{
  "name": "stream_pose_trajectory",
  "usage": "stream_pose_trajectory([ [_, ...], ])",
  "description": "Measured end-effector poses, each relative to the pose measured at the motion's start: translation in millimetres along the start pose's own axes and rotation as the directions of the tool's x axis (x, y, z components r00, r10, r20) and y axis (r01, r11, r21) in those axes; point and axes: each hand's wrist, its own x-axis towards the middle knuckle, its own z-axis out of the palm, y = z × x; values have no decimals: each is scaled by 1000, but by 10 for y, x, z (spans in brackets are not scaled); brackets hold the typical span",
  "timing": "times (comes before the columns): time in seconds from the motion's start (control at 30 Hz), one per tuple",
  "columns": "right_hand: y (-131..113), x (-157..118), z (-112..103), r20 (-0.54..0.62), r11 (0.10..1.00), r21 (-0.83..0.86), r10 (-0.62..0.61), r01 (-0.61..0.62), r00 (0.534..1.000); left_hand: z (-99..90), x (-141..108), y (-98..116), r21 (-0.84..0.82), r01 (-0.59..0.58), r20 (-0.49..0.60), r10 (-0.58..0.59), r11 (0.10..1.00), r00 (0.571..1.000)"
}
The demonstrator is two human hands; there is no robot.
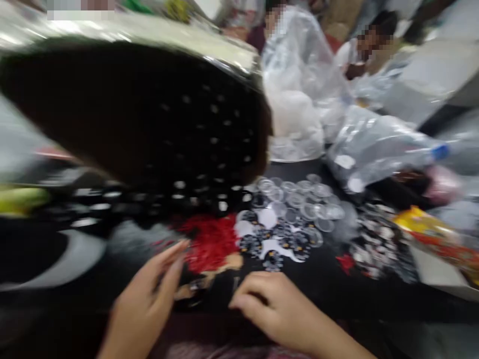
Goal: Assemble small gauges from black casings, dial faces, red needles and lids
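My left hand (147, 294) hovers at the near edge of a pile of small red pieces (213, 242), its fingers stretched forward and a gap showing beside the thumb. It holds nothing that I can see. My right hand (271, 299) is close to the black table top, its fingers curled with the thumb against them. Whatever they might hold is hidden. Just beyond it lie round black dial-like discs (273, 260) with white and orange marks, some on white paper. Clear round plastic covers (295, 197) are heaped behind them. A small dark, shiny part (196, 285) rests between my hands.
A large sack (224, 57) with a dark inside looms over the far left, above scattered black and white pieces (101, 206). Clear plastic bags (295, 94) stand behind. Rightward are a pile of small mixed parts (377, 239) and a yellow-red packet (441, 237). People sit further back.
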Motion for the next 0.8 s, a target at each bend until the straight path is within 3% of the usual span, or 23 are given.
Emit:
stream_pose_trajectory([
  [0.07,62,-23,6,4,999,26,46,-46,999,-274,299,12,142,-30,-25,34,989,999],
  [0.1,70,-27,15,16,997,42,57,-57,998,-315,451,42,190,-45,-17,50,981,999],
  [0.2,22,-39,51,54,995,72,66,-70,996,-135,792,168,253,-83,26,79,964,997],
  [0.3,-17,-33,80,57,995,59,80,-83,995,156,896,269,246,-79,38,72,966,997],
  [0.4,8,-35,69,64,995,37,87,-89,994,263,900,304,164,-39,14,37,986,999],
  [0.5,70,-43,-4,76,998,22,61,-63,995,184,869,314,-37,31,-31,-33,999,999],
  [0.57,121,-13,-73,17,997,-47,57,-56,998,80,783,329,-226,98,-42,-110,969,993],
  [0.63,172,71,-133,-107,969,-237,49,-73,993,-21,612,353,-484,233,30,-250,844,968],
  [0.7,214,202,-163,-189,872,-480,6,-98,982,-85,366,374,-685,419,192,-407,596,893],
  [0.77,240,345,-160,-177,749,-656,-32,-94,984,-98,94,380,-747,545,333,-497,380,802],
  [0.8,249,408,-151,-160,702,-707,-38,-87,986,-89,-33,377,-751,572,364,-515,331,776],
])
